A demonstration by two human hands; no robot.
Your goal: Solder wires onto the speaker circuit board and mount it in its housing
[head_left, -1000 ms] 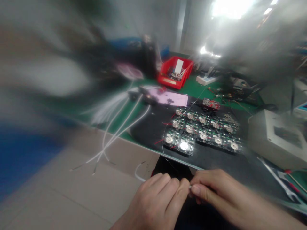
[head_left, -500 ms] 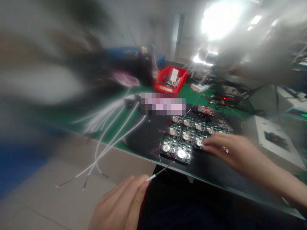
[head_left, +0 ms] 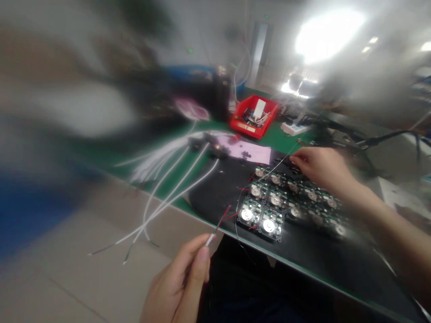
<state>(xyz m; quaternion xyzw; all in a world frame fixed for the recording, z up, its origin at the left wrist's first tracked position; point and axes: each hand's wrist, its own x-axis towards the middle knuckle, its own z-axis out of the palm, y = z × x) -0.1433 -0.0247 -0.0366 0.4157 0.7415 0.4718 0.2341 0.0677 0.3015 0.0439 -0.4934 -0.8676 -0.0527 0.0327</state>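
My left hand is closed around a white cable, in front of the table's near edge. Thin red and green wires stick out of the cable's end and point up toward the table. My right hand reaches over the far side of the circuit boards, its fingers pinched together. Whatever lies between those fingertips is hidden. Each board carries a round silver disc, and short red wires stick out at the left boards. A thin pale wire curves across the boards, close to my right fingertips.
A black mat lies on the green table. Several white cables hang over its front edge at left. Behind are a pink sheet with small dark parts, a red bin and a white power strip.
My right hand has moved from above the boards to behind them. The left hand has turned, and the cable's wire end has risen and tilted more upright. The view has shifted slightly.
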